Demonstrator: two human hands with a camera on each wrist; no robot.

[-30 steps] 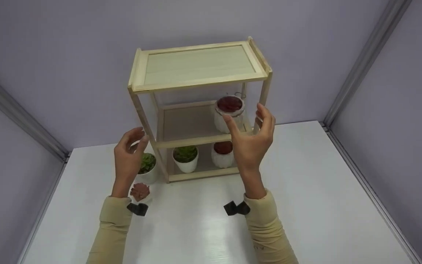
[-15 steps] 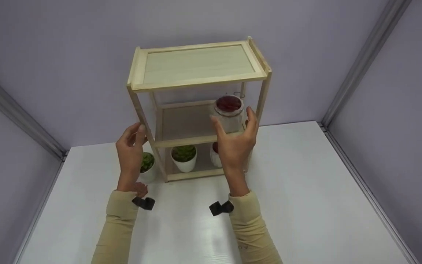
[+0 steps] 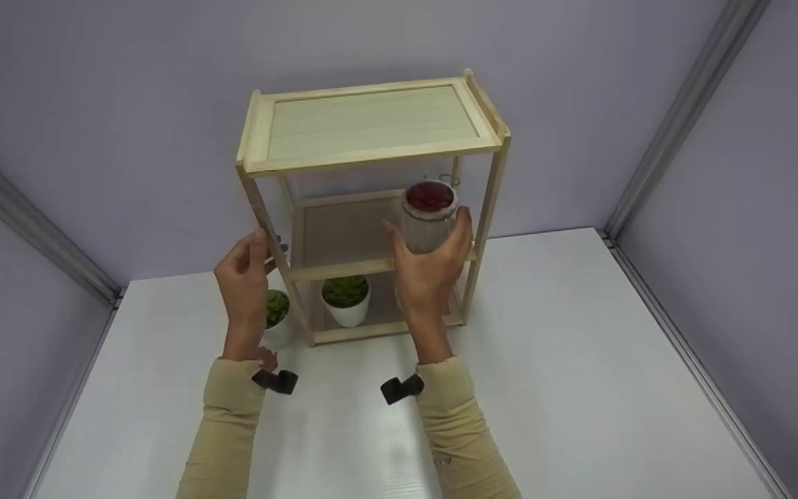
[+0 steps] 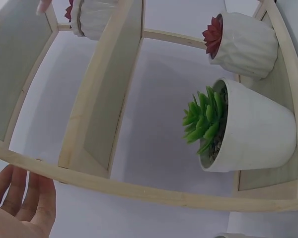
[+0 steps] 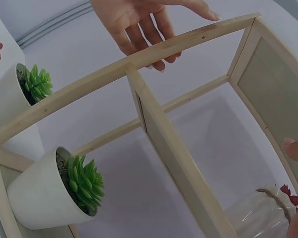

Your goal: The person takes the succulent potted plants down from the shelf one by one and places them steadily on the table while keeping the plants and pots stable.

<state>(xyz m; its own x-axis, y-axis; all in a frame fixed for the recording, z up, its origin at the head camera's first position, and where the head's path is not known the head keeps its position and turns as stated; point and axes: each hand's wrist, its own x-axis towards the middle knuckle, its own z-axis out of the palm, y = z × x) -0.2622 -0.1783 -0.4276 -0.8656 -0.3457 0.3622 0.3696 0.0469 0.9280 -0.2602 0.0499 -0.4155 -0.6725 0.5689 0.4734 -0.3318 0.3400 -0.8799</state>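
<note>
A light wooden three-tier shelf rack (image 3: 378,159) stands against the back wall. My left hand (image 3: 243,277) is at its left front post, thumb on the near side and fingers passing behind it. In the right wrist view, the left fingertips (image 5: 159,64) show past the post. My right hand (image 3: 428,277) reaches round a white ridged pot (image 3: 427,232) with a dark red succulent on the middle shelf. Its fingers lie along the pot's right side, and the thumb stands a little away on the left. A twine band (image 5: 277,199) circles the pot.
On the bottom shelf are a green succulent in a white pot (image 4: 258,129) and a red succulent in a white pot (image 4: 251,44). Left of the rack stands another green potted succulent (image 3: 278,322). A pinkish succulent (image 3: 267,357) is partly hidden by the left forearm.
My right hand has moved left, from beside the rack's right post to around the middle-shelf pot. The left hand has come up to the left post, its fingers now behind it.
</note>
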